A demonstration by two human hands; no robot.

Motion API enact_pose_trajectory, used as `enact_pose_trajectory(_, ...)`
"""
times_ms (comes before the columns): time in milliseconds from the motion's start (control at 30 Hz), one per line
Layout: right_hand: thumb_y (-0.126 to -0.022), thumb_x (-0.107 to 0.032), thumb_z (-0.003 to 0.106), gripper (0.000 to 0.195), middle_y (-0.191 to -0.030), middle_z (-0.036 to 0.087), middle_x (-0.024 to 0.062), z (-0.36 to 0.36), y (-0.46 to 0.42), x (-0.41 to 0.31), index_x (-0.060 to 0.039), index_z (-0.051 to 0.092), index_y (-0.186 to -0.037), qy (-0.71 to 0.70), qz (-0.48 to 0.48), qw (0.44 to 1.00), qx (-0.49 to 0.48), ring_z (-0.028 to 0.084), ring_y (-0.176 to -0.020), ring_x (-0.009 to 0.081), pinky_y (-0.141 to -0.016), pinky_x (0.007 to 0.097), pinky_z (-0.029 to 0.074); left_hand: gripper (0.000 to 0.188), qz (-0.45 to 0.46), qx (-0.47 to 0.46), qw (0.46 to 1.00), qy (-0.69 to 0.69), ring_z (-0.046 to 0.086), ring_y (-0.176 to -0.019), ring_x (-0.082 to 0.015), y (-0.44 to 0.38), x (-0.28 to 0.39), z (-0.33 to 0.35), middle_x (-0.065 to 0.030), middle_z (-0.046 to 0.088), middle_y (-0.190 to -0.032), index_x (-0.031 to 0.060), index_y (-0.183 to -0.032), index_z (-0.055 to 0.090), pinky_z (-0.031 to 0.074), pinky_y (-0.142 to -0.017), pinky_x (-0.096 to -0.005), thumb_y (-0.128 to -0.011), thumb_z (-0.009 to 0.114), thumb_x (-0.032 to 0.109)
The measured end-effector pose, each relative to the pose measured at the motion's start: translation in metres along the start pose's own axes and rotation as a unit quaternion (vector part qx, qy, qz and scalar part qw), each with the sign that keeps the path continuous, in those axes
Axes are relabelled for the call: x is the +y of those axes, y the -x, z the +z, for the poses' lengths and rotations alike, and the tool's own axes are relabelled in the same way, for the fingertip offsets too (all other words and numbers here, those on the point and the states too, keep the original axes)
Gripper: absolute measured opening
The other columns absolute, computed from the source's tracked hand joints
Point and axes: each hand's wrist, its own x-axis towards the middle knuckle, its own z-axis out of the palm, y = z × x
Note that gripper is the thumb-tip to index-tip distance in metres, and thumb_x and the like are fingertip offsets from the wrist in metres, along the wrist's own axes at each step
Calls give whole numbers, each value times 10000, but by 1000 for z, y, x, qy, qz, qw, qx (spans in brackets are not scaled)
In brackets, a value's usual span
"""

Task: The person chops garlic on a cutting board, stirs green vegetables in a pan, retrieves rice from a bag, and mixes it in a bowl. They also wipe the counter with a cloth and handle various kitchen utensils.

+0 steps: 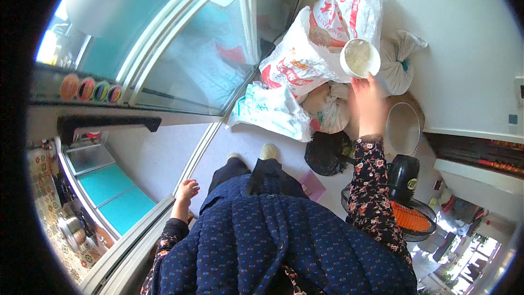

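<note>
My right hand [367, 98], slightly blurred, grips the near rim of a white bowl [373, 62] that holds a pale, powdery or grainy substance. The bowl is above the right side of a large white woven sack [297, 63] with red print. To its right stands a tied whitish bag [399, 63]. Below the large sack lie a white plastic bag with green print [272, 110] and another tied bag [331, 112]. My left hand [188, 190] is at the lower left beside the sliding door frame, its fingers loosely curled with nothing seen in them.
A glass sliding door [196, 61] with a black handle [108, 122] stands on the left, its track [200, 151] crossing the floor. A black bag [327, 153], a pink box [313, 185], a round container [403, 125] and a fan [413, 217] are near my right arm. A wall [458, 49] rises at right.
</note>
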Motion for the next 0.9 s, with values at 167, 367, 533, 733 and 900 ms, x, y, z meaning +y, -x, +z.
enact_pose_trajectory(167, -846, -182, 673, 385, -1108, 583, 100, -15, -15, -3, -10, 524, -1156, 8, 73, 996, 56, 580, -1020, 239, -913, 407, 522, 214, 96, -37, 994, 31, 615, -755, -144, -22, 18, 17, -42, 624, -897, 53, -1044, 576, 495, -659, -268, -866, 601, 170)
enact_pose_trajectory(367, -851, -205, 660, 342, -1087, 590, 113, -21, -24, -13, -4, 543, -1102, -9, 34, 999, 30, 597, -990, 267, -917, 456, 519, 211, 113, -54, 991, -37, 623, -768, -148, -31, -6, -10, -38, 635, -923, 61, -1053, 580, 498, -666, -278, -880, 597, 182)
enact_pose_trajectory(533, -827, -219, 691, 380, -1169, 565, 130, 22, -20, -26, 1, 538, -1097, -46, 67, 996, 40, 535, -1120, 288, -979, 481, 473, 204, 3, -1, 1000, -12, 611, -685, -132, -54, -48, -86, -39, 622, -826, 33, -1025, 594, 475, -573, -245, -849, 595, 136)
enact_pose_trajectory(733, -815, -225, 703, 453, -1205, 554, 153, 31, -25, 11, 8, 523, -1160, -28, 170, 983, 67, 530, -1146, 307, -946, 455, 506, 152, -91, 86, 986, 107, 581, -587, -136, -65, -75, -140, -51, 603, -801, 56, -993, 557, 468, -491, -245, -849, 574, 102)
enact_pose_trajectory(900, -809, -220, 689, 518, -1209, 562, 169, 4, -20, 62, -13, 483, -1237, 18, 247, 962, 112, 578, -1075, 323, -890, 475, 535, 151, -66, 42, 997, 24, 601, -671, -129, -89, -49, -149, -26, 621, -844, 94, -985, 583, 476, -558, -254, -872, 583, 194)
